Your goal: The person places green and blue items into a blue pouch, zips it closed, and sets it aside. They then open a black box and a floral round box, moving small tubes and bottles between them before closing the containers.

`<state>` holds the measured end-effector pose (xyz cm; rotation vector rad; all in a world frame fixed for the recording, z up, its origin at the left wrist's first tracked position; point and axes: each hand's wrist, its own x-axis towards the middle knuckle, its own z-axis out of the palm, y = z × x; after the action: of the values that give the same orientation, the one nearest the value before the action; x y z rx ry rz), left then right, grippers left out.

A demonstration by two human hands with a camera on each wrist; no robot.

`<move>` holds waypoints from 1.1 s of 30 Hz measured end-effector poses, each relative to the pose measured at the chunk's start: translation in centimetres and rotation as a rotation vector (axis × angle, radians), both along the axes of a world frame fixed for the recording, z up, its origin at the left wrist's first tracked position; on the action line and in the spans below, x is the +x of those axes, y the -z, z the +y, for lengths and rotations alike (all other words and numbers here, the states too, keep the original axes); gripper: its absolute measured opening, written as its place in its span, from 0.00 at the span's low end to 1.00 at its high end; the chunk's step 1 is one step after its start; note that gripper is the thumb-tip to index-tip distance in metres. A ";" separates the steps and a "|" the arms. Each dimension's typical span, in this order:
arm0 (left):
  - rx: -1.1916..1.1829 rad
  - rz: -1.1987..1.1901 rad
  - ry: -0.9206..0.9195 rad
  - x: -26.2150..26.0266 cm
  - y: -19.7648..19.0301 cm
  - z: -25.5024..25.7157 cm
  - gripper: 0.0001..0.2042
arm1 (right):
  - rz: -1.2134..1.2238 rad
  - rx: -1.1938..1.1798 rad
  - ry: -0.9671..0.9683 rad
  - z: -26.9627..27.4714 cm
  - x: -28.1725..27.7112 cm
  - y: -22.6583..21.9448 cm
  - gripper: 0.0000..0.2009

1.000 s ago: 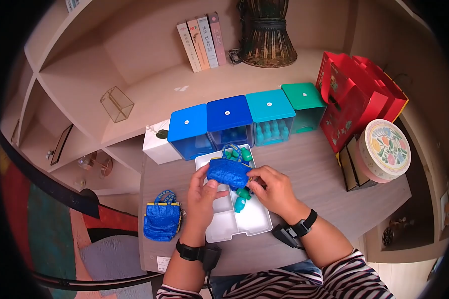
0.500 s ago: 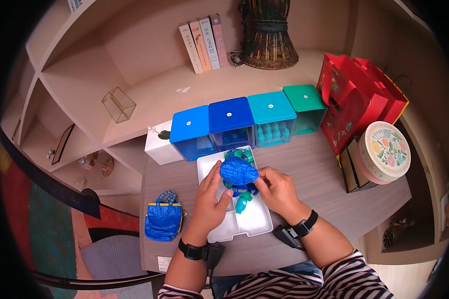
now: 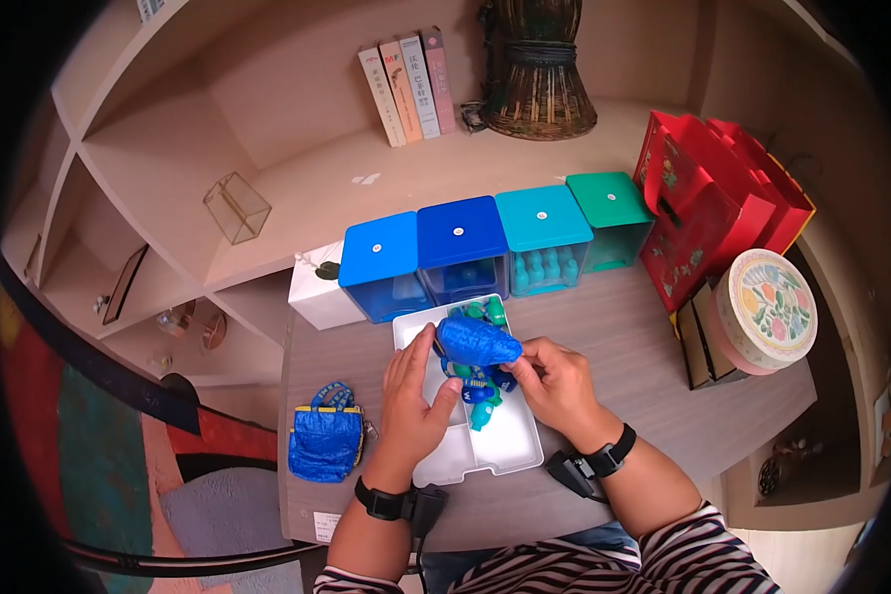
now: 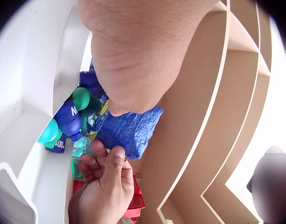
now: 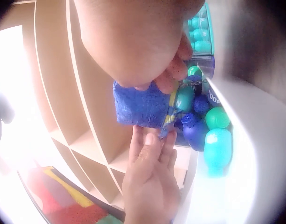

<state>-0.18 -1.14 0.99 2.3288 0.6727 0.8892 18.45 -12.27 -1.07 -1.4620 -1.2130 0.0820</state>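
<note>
A small blue bag (image 3: 478, 342) with yellow trim is held tipped over the white tray (image 3: 513, 445). My right hand (image 3: 556, 388) pinches its right corner between thumb and curled fingers. At the bag's left end, my left hand (image 3: 411, 396) touches it with nearly straight fingers, thumb held apart. The bag's mouth faces down toward the tray in the right wrist view. Below lie several bottle-shaped pieces: a teal one (image 3: 481, 416), a dark blue one (image 3: 475, 393) and a green one (image 5: 218, 117). The bag hides part of the pile.
A second blue bag (image 3: 327, 443) stands left of the tray. Four lidded boxes line the back: light blue (image 3: 378, 244), dark blue (image 3: 459, 230), teal (image 3: 542, 213) and green (image 3: 609, 200). On the right are red paper bags (image 3: 698, 208) and a round floral tin (image 3: 765, 312).
The bag has moved right and tipped further. More pieces, including a dark blue one, show under it on the tray. The left fingers have straightened along its end.
</note>
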 end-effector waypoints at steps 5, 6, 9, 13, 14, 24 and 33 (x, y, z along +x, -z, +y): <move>0.041 -0.006 -0.019 -0.2 0.3 0.2 0.32 | 0.145 -0.034 -0.033 -0.2 -0.1 -0.2 0.07; 0.045 -0.018 -0.009 -0.1 0.4 0.4 0.32 | 0.143 -0.052 -0.029 -0.3 -0.1 -0.2 0.07; 0.043 -0.063 -0.007 0.0 0.4 0.5 0.31 | 0.137 0.021 -0.010 -0.1 -0.2 -0.2 0.07; 0.033 -0.137 -0.089 -0.1 0.5 0.4 0.27 | 0.081 0.082 0.020 -0.3 0.0 -0.1 0.06; 0.033 -0.139 -0.091 -0.1 0.6 0.5 0.27 | 0.072 0.064 0.019 -0.6 0.0 -0.4 0.07; -0.133 -0.225 -0.130 -0.2 0.9 0.4 0.22 | 0.127 0.123 -0.101 -1.1 0.2 0.0 0.07; -0.226 -0.322 0.031 -0.6 1.4 0.6 0.25 | -0.064 0.221 -0.051 -1.0 0.2 -0.2 0.10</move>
<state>-0.79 -0.51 -0.39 1.9357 0.5667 1.0833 18.68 -13.24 -0.85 -1.2492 -1.2693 -0.0631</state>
